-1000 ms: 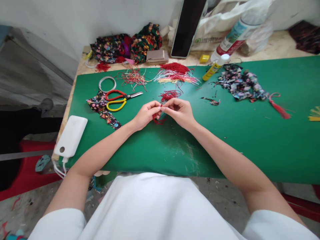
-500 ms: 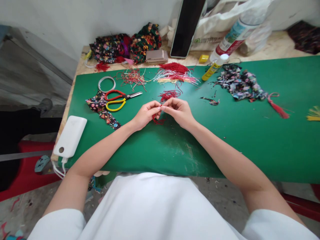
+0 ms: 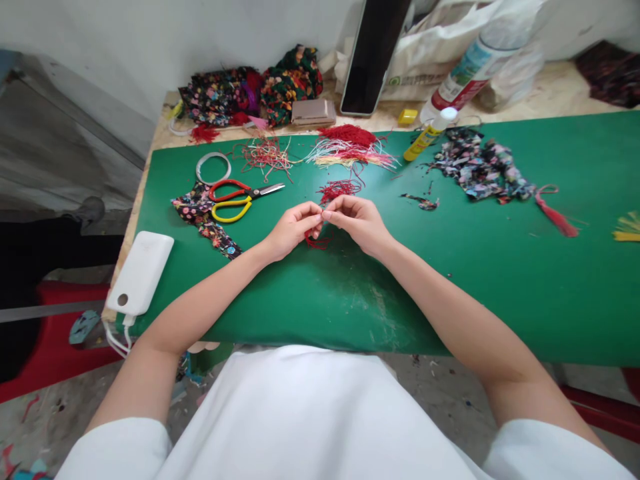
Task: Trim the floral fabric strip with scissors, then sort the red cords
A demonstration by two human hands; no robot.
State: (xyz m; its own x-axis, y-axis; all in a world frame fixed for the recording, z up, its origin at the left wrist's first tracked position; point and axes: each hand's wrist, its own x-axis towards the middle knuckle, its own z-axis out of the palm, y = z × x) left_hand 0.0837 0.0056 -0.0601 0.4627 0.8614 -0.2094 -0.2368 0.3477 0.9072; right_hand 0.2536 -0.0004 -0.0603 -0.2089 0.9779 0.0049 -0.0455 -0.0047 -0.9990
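Note:
My left hand (image 3: 296, 229) pinches a thin red cord (image 3: 317, 242), whose loose strands hang below the fingers. The fingertips of my right hand (image 3: 357, 221) are closed right beside the left ones, and the part between them is too small to see clearly. Just beyond both hands lies a small pile of red cords (image 3: 341, 190). Farther back is a bundle of red, white and yellow cords (image 3: 350, 145). Left of the hands, scissors (image 3: 245, 199) with one red and one yellow handle rest partly on a flowered fabric strip (image 3: 215, 230).
A tape roll (image 3: 213, 169) and tangled cords (image 3: 267, 157) lie at the back left. A white power bank (image 3: 141, 273) sits at the left edge. A glue stick (image 3: 429, 135), fabric scraps (image 3: 483, 167) and a red tassel (image 3: 557, 213) are on the right. A phone (image 3: 375, 57) leans at the back.
My right hand has shifted very slightly to the right, its fingertips still close to the left ones. Everything else looks the same.

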